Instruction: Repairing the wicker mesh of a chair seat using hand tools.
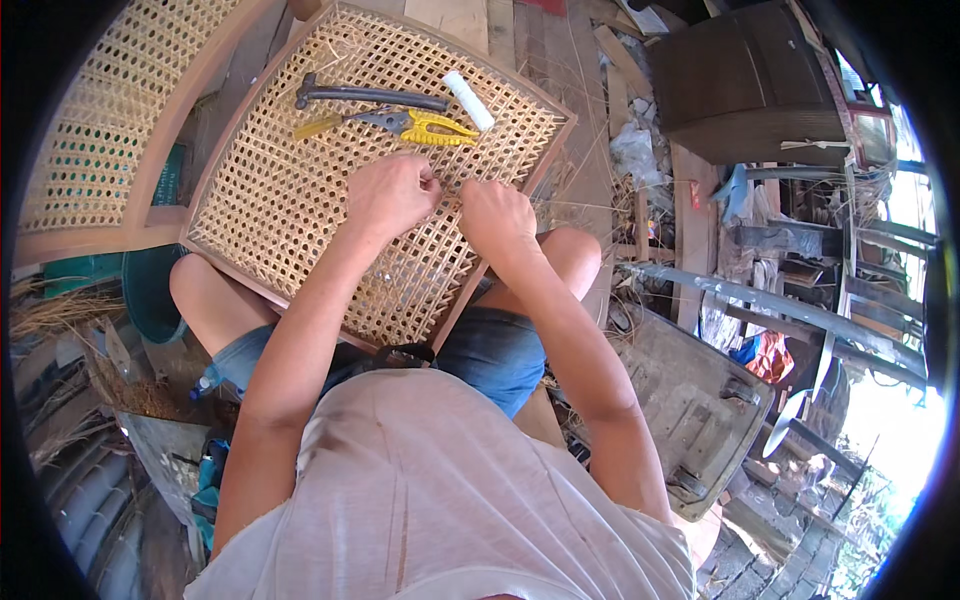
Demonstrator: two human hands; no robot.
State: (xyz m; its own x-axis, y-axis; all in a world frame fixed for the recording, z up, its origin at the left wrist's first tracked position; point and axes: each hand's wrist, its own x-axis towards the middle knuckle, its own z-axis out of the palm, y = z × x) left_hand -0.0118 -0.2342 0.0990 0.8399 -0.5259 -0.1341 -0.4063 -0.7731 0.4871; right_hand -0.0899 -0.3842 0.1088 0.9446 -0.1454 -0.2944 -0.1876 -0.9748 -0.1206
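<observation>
Across my lap lies a wooden frame filled with woven cane webbing point(290, 190). Over its middle, my left hand point(392, 195) is closed with thumb and fingertips pinched together. Just to its right, my right hand point(497, 215) is also closed, knuckles up, close to the cane. Whatever the fingers pinch is too small to make out; it may be a thin strand. Beyond my hands, a hammer point(375, 96) with a dark handle rests on the webbing. Yellow-handled pliers point(430, 128), a yellow-handled tool point(318, 126) and a white cylinder point(468, 100) lie beside it.
Another caned panel point(110, 110) stands at the left, above a dark green bucket point(153, 295). Loose cane strands point(345, 45) lie at the frame's far corner. To the right are a dark cabinet point(745, 80), a grey pipe point(780, 310) and a grey plastic case point(690, 400).
</observation>
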